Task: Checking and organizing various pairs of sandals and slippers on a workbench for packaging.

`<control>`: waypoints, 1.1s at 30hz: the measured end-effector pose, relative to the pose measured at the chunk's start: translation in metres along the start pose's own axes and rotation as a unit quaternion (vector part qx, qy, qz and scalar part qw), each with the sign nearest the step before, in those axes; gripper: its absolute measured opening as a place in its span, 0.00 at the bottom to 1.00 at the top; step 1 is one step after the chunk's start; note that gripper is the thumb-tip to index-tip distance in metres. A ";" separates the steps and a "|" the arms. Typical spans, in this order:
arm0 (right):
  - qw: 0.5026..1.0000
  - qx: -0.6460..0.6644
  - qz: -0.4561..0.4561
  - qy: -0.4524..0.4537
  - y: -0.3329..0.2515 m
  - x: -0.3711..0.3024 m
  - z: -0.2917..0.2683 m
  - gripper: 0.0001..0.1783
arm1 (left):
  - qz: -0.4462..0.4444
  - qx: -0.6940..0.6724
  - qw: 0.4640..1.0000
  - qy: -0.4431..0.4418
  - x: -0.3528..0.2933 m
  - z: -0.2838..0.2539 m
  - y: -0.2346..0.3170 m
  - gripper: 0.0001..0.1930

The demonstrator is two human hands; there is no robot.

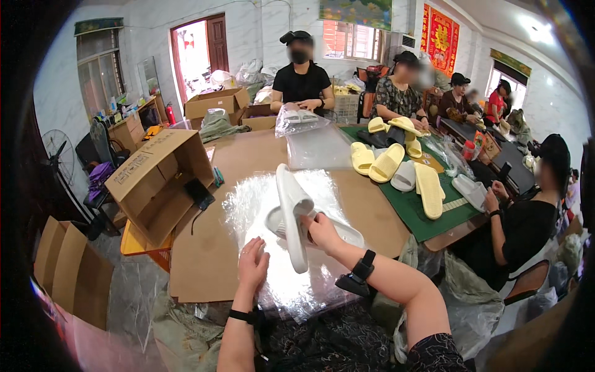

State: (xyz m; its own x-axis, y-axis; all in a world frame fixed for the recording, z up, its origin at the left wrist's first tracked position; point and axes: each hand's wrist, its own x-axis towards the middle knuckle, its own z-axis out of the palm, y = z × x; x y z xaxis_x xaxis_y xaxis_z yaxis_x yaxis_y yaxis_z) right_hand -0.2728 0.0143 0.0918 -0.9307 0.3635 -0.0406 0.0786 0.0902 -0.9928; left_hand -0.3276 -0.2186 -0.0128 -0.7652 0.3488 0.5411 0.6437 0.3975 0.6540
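My right hand (323,234) grips a pale grey slide slipper (289,201) and holds it on edge, its toe pointing away from me. Partly hidden behind it, a second pale grey slipper (349,234) lies flat. Both are over a pile of clear plastic bags (248,198) that glares in the light. My left hand (253,263) rests at the near left of the bags, fingers apart and holding nothing. Brown cardboard (198,266) covers the table beneath.
An open carton (152,198) lies on its side at the left, with a black device (199,194) by it. Yellow slippers (385,162) and grey ones sit on a green mat (403,211) at the right. Across the table, a co-worker (302,80) handles bagged slippers; several others sit at the right.
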 end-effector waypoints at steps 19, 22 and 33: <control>0.981 -0.195 0.008 -0.002 0.042 -0.023 -0.005 0.28 | -0.056 -0.229 0.971 0.028 0.010 -0.002 0.051 0.32; 0.997 -0.038 0.069 -0.009 0.006 -0.031 0.003 0.25 | -0.045 -0.129 0.991 0.009 -0.008 -0.007 0.004 0.33; 0.855 -0.504 -0.115 -0.048 0.009 -0.001 0.005 0.34 | 0.002 0.067 0.997 -0.044 0.001 -0.005 0.012 0.25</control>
State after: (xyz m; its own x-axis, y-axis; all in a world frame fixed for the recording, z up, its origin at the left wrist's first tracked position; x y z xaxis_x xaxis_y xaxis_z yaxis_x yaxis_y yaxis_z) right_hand -0.2731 0.0104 0.0822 -0.9840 0.1555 0.0864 0.1122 0.9194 -0.3769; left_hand -0.3207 -0.2175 -0.0013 -0.7618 0.4217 0.4917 0.6477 0.5031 0.5721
